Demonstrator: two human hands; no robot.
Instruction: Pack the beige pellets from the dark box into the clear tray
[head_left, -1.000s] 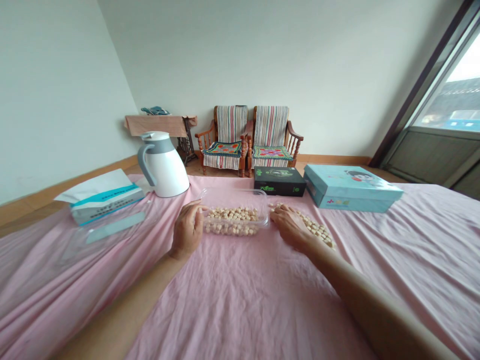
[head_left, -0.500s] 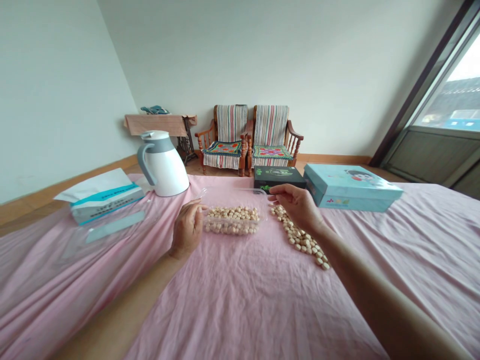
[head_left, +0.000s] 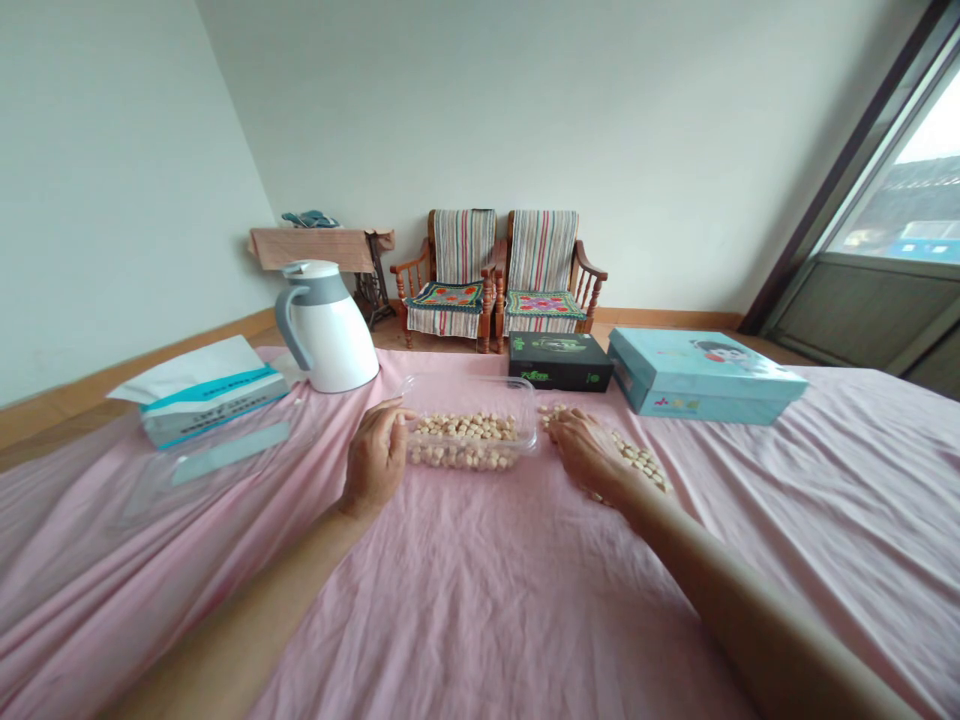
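Note:
My left hand [head_left: 375,452] is closed on the left rim of a clear plastic box [head_left: 529,425], thumb on the near side. Inside the box lies a layer of small pale beige nuts [head_left: 472,430]. To the right of the box, my right hand [head_left: 585,445] is down on a loose pile of the same nuts [head_left: 641,460], its fingers curled over some of them. The fingertips and the nuts beneath them are partly hidden. A clear plastic lid [head_left: 229,450] lies on the cloth at the left.
A pink cloth [head_left: 480,590] covers the surface. At the left stand a tissue pack [head_left: 217,390] and a white-grey thermos jug [head_left: 334,335]. Behind the nuts are a black box [head_left: 559,360] and a light blue box [head_left: 705,375]. Two armchairs [head_left: 465,270] stand beyond.
My right hand has come down from beside the box's right rim onto the loose nuts. The near end of the pile has shifted away from me. My left hand stays in place.

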